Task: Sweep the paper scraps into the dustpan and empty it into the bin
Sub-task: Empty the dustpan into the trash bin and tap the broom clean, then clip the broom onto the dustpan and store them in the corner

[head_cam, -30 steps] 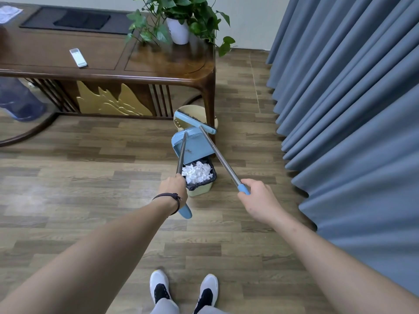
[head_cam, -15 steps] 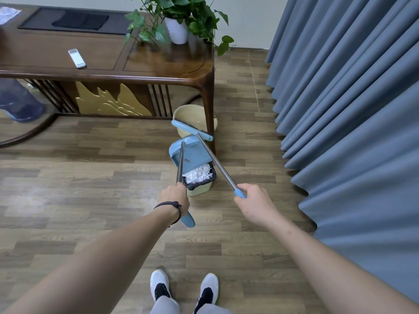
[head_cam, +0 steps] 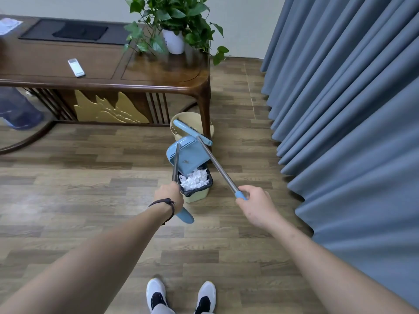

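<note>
A small pale-yellow bin (head_cam: 196,196) with a black liner stands on the wood floor, holding a heap of white paper scraps (head_cam: 194,179). The blue dustpan (head_cam: 190,155) is tipped steeply over the bin's far edge, its mouth down toward the scraps. My left hand (head_cam: 169,197) grips the dustpan's metal pole near its blue end. My right hand (head_cam: 256,206) holds the blue grip of the broom handle (head_cam: 216,164). The blue broom head (head_cam: 192,132) rests just beyond the dustpan.
A dark wooden table (head_cam: 158,75) carries a potted plant (head_cam: 173,43) and a white remote (head_cam: 76,67). A beige bucket (head_cam: 181,123) stands by the table leg (head_cam: 206,116). Grey-blue curtains (head_cam: 353,123) hang along the right. My shoes (head_cam: 181,295) are at the bottom.
The dustpan tipped forward over the bin, covering part of the scraps, and both hands shifted slightly with the view. The broom stayed behind the dustpan.
</note>
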